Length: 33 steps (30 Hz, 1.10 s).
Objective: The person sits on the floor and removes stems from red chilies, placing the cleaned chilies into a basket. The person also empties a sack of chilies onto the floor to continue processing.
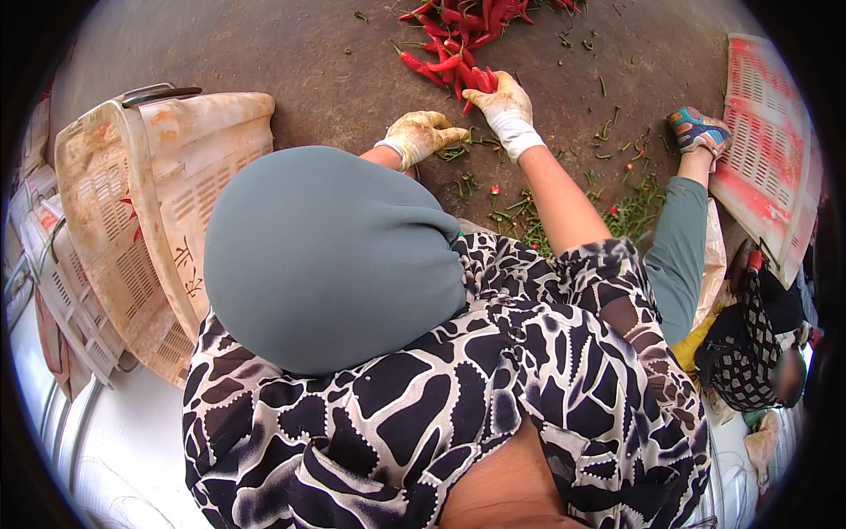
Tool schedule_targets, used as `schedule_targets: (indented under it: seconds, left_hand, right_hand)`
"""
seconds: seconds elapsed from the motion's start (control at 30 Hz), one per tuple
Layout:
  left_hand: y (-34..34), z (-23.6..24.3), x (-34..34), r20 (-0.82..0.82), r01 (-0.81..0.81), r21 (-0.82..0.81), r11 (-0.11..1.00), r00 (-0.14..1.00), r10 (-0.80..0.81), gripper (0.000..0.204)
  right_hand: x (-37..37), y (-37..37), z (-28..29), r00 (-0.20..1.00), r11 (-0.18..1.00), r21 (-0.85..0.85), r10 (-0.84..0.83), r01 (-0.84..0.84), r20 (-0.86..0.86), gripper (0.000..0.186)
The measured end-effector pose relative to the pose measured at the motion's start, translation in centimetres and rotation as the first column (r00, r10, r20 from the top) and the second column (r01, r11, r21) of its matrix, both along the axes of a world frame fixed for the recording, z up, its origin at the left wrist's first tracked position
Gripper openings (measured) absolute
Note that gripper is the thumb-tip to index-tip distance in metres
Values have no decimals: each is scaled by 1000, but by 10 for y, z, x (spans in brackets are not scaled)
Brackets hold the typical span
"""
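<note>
A pile of red chili peppers lies on the brown floor at the top of the view. My right hand, in a stained white glove, is closed around a few red chilies at the pile's near edge. Just left of it, my left hand wears a similar glove, with its fingers drawn together and pointing right. Whether anything is pinched in those fingertips I cannot make out. Green stems lie right beside them. My raised knee in grey-green cloth hides part of the left forearm.
Loose stems and pepper bits litter the floor below my right arm. A large dirty white plastic crate stands at the left, with more crates behind. At the right are a red-stained white crate, my shoe and another person.
</note>
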<state>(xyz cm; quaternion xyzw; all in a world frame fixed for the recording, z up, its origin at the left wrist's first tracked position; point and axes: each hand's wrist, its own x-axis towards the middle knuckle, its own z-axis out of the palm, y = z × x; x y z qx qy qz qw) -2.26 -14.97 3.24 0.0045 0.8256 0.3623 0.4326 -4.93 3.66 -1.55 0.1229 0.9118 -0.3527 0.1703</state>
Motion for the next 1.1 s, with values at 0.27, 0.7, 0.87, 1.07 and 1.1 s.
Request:
schedule_targets:
  seconds: [0.27, 0.7, 0.87, 1.07, 1.1]
  left_hand:
    - [3, -6, -17, 379, -600, 422, 679, 798, 469, 34]
    - [5, 4, -13, -411, -94, 94, 991, 903, 125, 30]
    - [-1, 1, 7, -217, 105, 55, 993, 972, -91, 40]
    - [-15, -14, 4, -180, -19, 179, 984, 982, 52, 30]
    - [-16, -16, 3, -113, -85, 216, 973, 987, 111, 29]
  right_hand:
    - [16, -3, 33, 910, 929, -355, 53, 107, 412, 38]
    - [33, -13, 55, 959, 898, -416, -23, 143, 281, 31]
    - [-36, -21, 22, 976, 994, -73, -93, 80, -195, 46]
    - [-33, -17, -4, 977, 986, -39, -164, 160, -136, 42]
    - [-22, -9, 1, 947, 914, -258, -322, 313, 10, 40]
